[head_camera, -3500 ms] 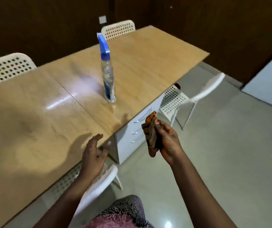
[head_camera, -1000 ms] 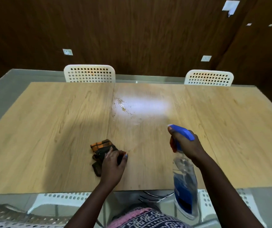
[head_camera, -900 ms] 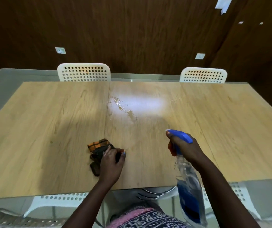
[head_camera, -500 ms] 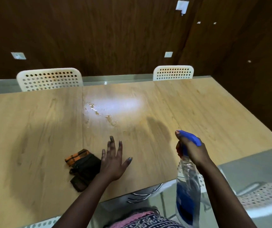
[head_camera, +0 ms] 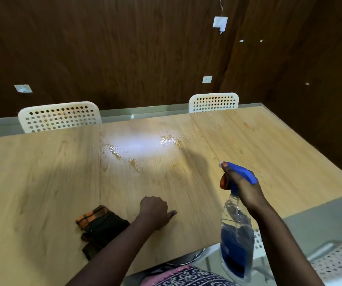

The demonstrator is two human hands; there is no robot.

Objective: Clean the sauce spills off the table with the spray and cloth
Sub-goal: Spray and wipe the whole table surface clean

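A dark brown wood-panelled wall (head_camera: 124, 48) fills the upper half of the frame. Below it the long light wooden table (head_camera: 42, 172) spans the middle, with two white perforated plastic chairs (head_camera: 59, 116) along its far edge. Glossy amber sauce spills (head_camera: 124, 157) lie at the centre of the table under a bright glare. The clear plastic spray bottle with a blue trigger head (head_camera: 236, 234) hangs at lower right beyond the near table edge, the right hand (head_camera: 242, 186) wrapped round its neck, fingers on the trigger. The dark folded cloth with an orange checked edge (head_camera: 97, 226) lies lower centre-left, just beside the left forearm. The left hand (head_camera: 154, 209) rests curled on the table, holding nothing.
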